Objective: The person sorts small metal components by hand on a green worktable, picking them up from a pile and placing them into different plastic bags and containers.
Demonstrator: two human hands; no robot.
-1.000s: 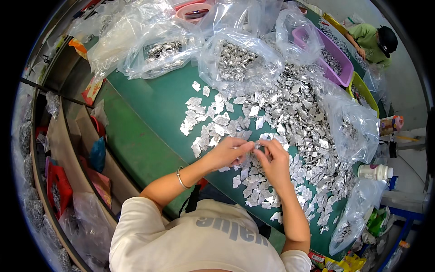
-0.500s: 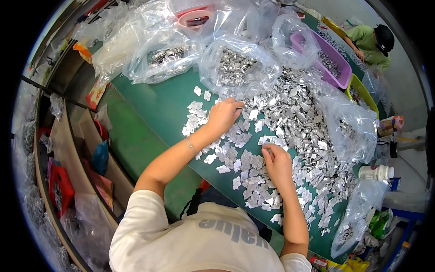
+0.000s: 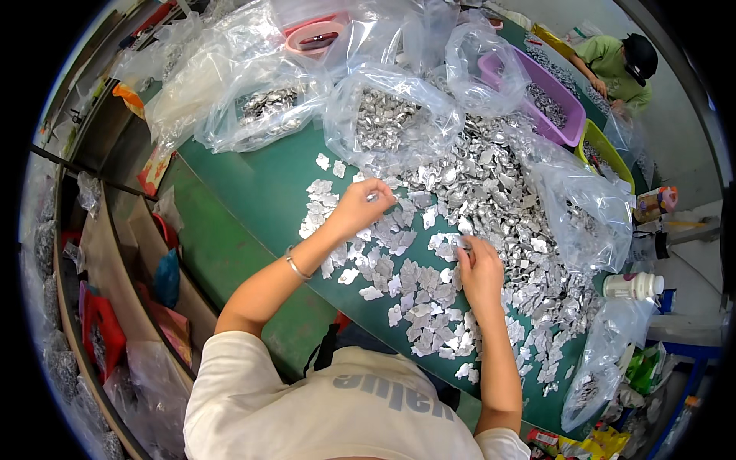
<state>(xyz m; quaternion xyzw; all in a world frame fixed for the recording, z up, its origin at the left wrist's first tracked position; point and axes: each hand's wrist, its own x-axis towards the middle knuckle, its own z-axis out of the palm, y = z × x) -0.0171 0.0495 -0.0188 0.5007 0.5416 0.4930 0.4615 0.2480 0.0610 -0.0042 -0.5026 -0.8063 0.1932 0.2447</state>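
Small flat silver metal pieces [image 3: 429, 295] with wavy outlines lie scattered over the green table [image 3: 238, 184], in front of a thick heap of more such pieces [image 3: 491, 180]. Over the left part of the spread, my left hand [image 3: 362, 207] has thumb and forefinger bent together in a pinch. A silver patch shows in the gap between them; I cannot make out whether it is held. My right hand [image 3: 481, 276], at the near edge of the heap, has its fingertips closed on a flat silver metal piece [image 3: 462, 243].
Clear plastic bags of metal pieces [image 3: 383, 119] line the far side. A purple bin [image 3: 567, 126] and a yellow-green bin [image 3: 606, 153] stand at the far right, near a person in green [image 3: 617, 69]. A white bottle [image 3: 632, 286] sits by the right edge. Shelves [image 3: 126, 253] run along the left.
My left hand has drawn back from the heap toward me, its fingers curling in. My right hand has shifted slightly right and nearer. The whole view has moved a little.
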